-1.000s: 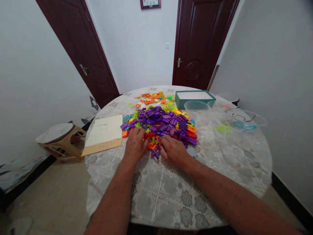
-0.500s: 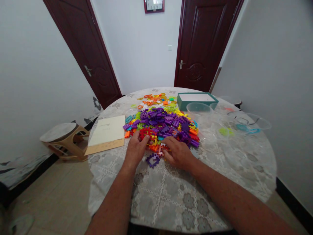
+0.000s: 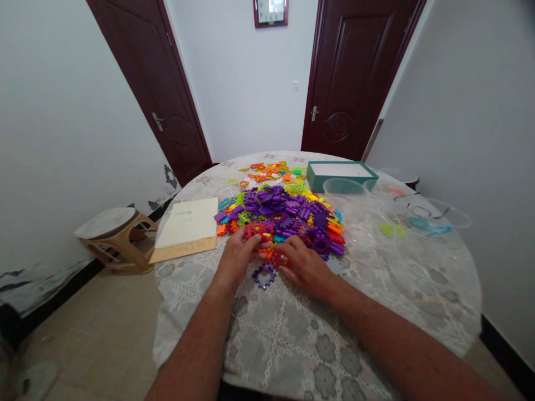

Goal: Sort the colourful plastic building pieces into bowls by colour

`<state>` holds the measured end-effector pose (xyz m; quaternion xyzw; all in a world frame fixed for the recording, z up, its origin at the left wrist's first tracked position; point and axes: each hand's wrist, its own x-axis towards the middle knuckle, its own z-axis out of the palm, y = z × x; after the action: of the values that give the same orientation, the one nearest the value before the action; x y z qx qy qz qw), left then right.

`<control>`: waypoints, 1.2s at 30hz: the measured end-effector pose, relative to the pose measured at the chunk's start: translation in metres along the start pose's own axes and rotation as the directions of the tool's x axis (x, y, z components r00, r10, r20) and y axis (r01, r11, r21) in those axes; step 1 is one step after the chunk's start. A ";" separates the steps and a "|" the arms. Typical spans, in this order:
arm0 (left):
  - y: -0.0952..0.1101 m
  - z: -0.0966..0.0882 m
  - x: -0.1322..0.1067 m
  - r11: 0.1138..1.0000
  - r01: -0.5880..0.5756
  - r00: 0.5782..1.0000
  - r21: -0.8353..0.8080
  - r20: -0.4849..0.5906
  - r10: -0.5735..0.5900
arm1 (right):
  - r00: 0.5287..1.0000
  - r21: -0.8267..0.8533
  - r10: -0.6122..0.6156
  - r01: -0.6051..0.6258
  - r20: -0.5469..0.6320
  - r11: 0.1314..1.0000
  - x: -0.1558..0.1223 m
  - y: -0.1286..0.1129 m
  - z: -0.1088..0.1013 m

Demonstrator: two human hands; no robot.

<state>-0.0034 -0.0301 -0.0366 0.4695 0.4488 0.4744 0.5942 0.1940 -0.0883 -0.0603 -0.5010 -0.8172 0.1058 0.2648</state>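
A heap of interlocking plastic building pieces, mostly purple with orange, red, green and yellow, lies on the round table. My left hand rests at the heap's near edge, its fingers pinched on a red lattice piece. My right hand lies beside it, fingers curled on a small red piece. A purple square frame piece lies loose on the cloth between both hands.
A second small pile of orange pieces sits at the far side. A teal box, clear plastic bowls, a cream booklet and a stool surround the heap. Two dark doors stand behind.
Both hands drew back slightly from the heap. The left hand took up a red lattice piece, and a purple frame piece came loose onto the cloth. The camera tilted up.
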 end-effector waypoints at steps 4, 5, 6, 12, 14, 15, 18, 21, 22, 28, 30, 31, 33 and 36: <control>0.000 -0.001 0.000 1.000 0.029 0.999 0.011 0.033 -0.029 | 0.987 0.170 -0.044 0.071 -0.155 0.983 0.000 0.007 0.004; -0.001 -0.001 -0.001 0.999 0.033 0.999 0.014 0.038 -0.034 | 0.979 0.193 -0.023 0.063 -0.203 0.979 0.000 0.009 0.004; -0.001 -0.001 -0.001 0.999 0.038 0.998 0.016 0.043 -0.039 | 0.968 0.212 0.009 0.046 -0.251 0.976 0.001 0.011 0.003; 0.000 0.006 -0.009 0.995 0.099 0.988 0.024 0.121 -0.101 | 0.828 0.259 0.134 0.014 -0.544 0.966 0.000 0.011 -0.007; -0.001 0.009 -0.013 0.991 0.132 0.978 0.014 0.162 -0.132 | 0.794 0.171 0.029 0.095 -0.607 0.981 0.000 0.009 -0.011; -0.001 0.012 -0.015 0.989 0.146 0.972 0.011 0.182 -0.145 | 0.782 0.115 -0.041 0.144 -0.622 0.983 0.000 0.008 -0.013; -0.005 0.018 -0.021 0.985 0.170 0.955 0.007 0.248 -0.166 | 0.773 -0.026 -0.217 0.251 -0.597 0.968 0.000 0.005 -0.012; -0.009 0.022 -0.023 0.981 0.191 0.943 -0.030 0.285 -0.175 | 0.799 -0.100 -0.279 0.268 -0.532 0.958 0.001 0.003 -0.006; -0.009 0.022 -0.023 0.979 0.197 0.942 -0.053 0.286 -0.174 | 0.811 -0.113 -0.286 0.267 -0.510 0.957 0.001 0.002 -0.003; -0.011 0.018 -0.021 0.970 0.194 0.951 -0.144 0.269 -0.150 | 0.847 -0.053 -0.292 0.300 -0.445 0.952 0.005 0.000 0.003; -0.011 0.017 -0.021 0.968 0.190 0.948 -0.166 0.286 -0.137 | 0.850 -0.036 -0.309 0.325 -0.426 0.945 0.005 0.000 0.003; -0.011 0.017 -0.022 0.966 0.186 0.947 -0.177 0.296 -0.128 | 0.852 -0.029 -0.318 0.336 -0.416 0.941 0.005 0.000 0.002; -0.009 0.018 -0.023 0.966 0.174 0.947 -0.191 0.302 -0.111 | 0.856 -0.014 -0.326 0.350 -0.400 0.937 0.005 0.000 0.001; -0.005 0.020 -0.024 0.973 0.152 0.958 -0.173 0.268 -0.102 | 0.860 0.009 -0.329 0.360 -0.389 0.933 0.005 0.001 0.001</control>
<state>0.0132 -0.0571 -0.0362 0.4375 0.3493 0.4111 0.7194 0.1922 -0.0835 -0.0594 -0.3465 -0.8211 -0.0095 0.4535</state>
